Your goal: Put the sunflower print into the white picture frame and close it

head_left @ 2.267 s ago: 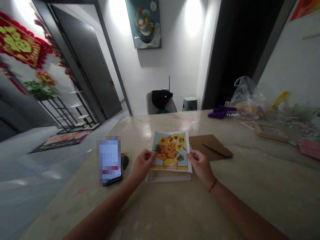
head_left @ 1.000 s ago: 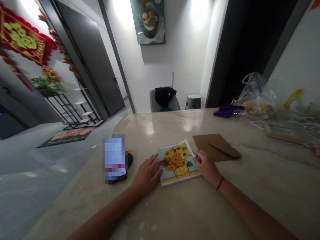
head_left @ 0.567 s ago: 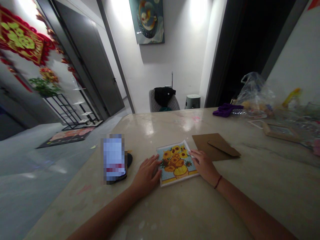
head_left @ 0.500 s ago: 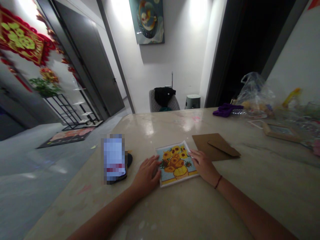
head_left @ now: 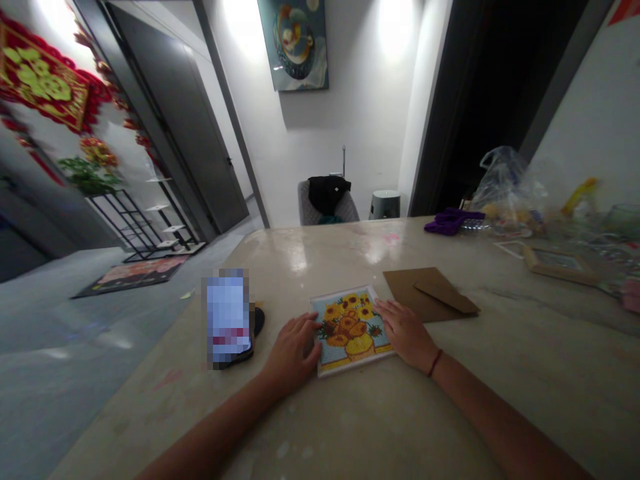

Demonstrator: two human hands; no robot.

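Observation:
A small square sunflower picture (head_left: 350,327) in a thin white frame lies face up, or nearly so, on the table in front of me. My left hand (head_left: 295,350) grips its left side, with fingertips at the edge and the thumb along the lower left. On the opposite side my right hand (head_left: 407,332) holds the frame, its fingers lying over the right edge. A thin dark red cord circles the right wrist. Beneath the frame nothing can be seen. Just beyond my right hand is a brown kraft envelope (head_left: 425,307), its flap raised.
A phone (head_left: 227,317) with a blurred lit screen stands tilted at the left, a black round piece (head_left: 259,321) behind it. Far right are a purple cloth (head_left: 450,221), a clear plastic bag (head_left: 510,193) and a wooden frame (head_left: 560,265). A grey chair (head_left: 305,203) stands beyond the table (head_left: 350,427).
The right hand's fingers have shifted slightly left, further over the frame's edge. The picture has turned or settled a little. My left hand stays almost where it was.

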